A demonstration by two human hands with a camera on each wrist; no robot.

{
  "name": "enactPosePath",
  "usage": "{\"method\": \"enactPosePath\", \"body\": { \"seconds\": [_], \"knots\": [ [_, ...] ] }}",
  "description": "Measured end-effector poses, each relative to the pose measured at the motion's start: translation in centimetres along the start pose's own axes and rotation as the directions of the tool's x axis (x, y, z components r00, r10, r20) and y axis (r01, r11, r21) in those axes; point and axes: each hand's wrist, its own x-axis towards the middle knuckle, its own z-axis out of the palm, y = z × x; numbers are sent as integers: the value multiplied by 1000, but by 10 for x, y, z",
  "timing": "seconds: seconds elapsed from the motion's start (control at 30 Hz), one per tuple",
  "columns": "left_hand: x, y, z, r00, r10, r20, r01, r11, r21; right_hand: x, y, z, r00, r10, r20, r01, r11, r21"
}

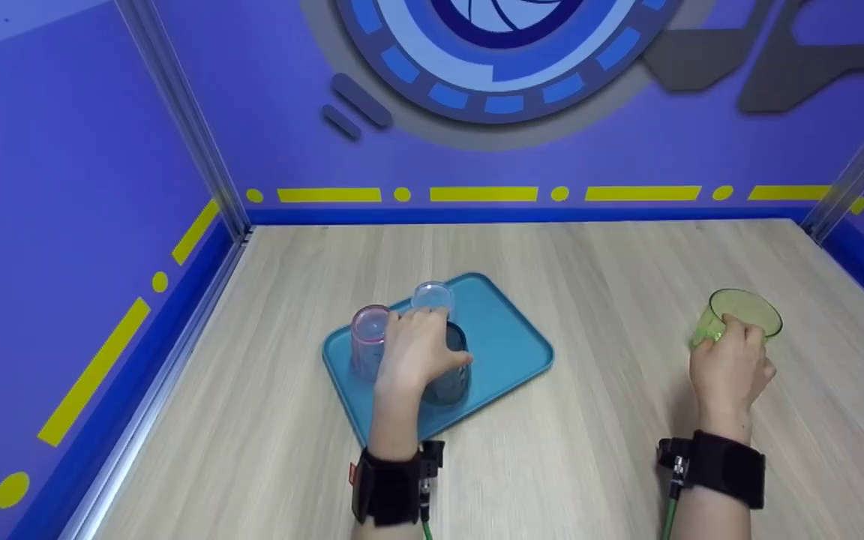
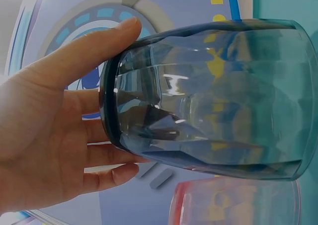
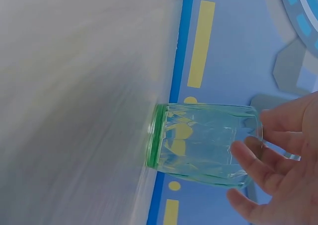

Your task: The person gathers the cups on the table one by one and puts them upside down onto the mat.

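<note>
On the teal tray (image 1: 511, 349) stands a dark blue-grey clear glass (image 1: 447, 386), its thick end up. My left hand (image 1: 413, 349) is round that upper end; in the left wrist view the thumb lies along one side of the glass (image 2: 213, 101) and the fingers reach behind it. A pink-rimmed clear glass (image 1: 367, 352) and a pale clear glass (image 1: 432, 292) are close by on the tray. At the right, my right hand (image 1: 732, 367) holds a green clear glass (image 1: 758, 319) near its rim, thumb and fingers on either side. Its thick green base (image 3: 156, 135) is down at the table.
The wooden table (image 1: 589, 435) runs to a blue back wall (image 1: 267, 150) and a left side wall (image 1: 64, 225). A metal post (image 1: 184, 120) stands in the back left corner. Each wrist wears a black strap with a green cable.
</note>
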Motion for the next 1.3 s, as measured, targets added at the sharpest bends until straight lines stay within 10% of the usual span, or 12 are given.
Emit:
{"method": "enactPosePath", "body": {
  "seconds": [1.3],
  "knots": [
    [-2,-9,0,998,-67,16,68,997,-38,-1,2,1,988,-12,-154,14,1000,11]
  ]
}}
